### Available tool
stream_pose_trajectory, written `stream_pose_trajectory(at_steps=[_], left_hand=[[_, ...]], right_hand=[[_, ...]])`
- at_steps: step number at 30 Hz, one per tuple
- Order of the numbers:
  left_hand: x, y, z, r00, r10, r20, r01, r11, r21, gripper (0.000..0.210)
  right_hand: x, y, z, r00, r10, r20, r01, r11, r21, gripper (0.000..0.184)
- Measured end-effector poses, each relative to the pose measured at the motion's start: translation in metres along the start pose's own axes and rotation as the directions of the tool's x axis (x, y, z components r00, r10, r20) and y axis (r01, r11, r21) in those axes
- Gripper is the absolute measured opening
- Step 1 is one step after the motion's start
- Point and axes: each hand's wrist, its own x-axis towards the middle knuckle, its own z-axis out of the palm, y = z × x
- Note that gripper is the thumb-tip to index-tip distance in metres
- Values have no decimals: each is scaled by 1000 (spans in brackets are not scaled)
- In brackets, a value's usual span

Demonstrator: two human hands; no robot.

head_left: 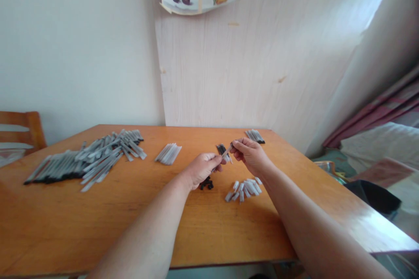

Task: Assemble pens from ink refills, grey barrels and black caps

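Note:
My left hand [207, 166] is closed around a slim translucent tube [226, 152] that slants up to the right. At its upper end my right hand [248, 151] pinches a small dark piece, mostly hidden by the fingertips. Just below the left hand lies a small heap of black caps [206, 184]. Short whitish translucent pieces [244, 189] are spread under the right hand. Behind the hands is a bunch of thin dark sticks [221, 149], partly covered by the fingers.
On the wooden table [131, 226], a large pile of black-ended translucent tubes [101, 152] lies at the left. A neat row of pale tubes [168, 154] sits nearer the middle, and a black-ended bundle [255, 136] at the back right. A chair [32, 128] stands left.

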Motion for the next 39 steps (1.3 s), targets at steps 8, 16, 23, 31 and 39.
stream_pose_trajectory(at_steps=[8, 16, 23, 31, 39], left_hand=[[-3, 5, 4, 993, 41, -114, -25, 991, 132, 31], [-1, 2, 7, 977, 122, -172, -84, 973, 215, 28], [4, -2, 3, 973, 124, -193, -80, 972, 220, 26], [8, -6, -3, 954, 111, -280, -91, 992, 82, 28], [6, -3, -3, 947, 46, -318, -48, 999, 0, 28]], right_hand=[[0, 1, 1, 1000, 11, 10, -11, 1000, 26, 32], [0, 3, 4, 1000, 0, -14, 0, 1000, 16, 30], [1, 4, 3, 999, 23, -44, -25, 999, -48, 31], [-3, -6, -19, 955, 198, 220, -65, 866, -496, 16], [-10, -14, -30, 736, 433, 520, 176, 620, -765, 12]])
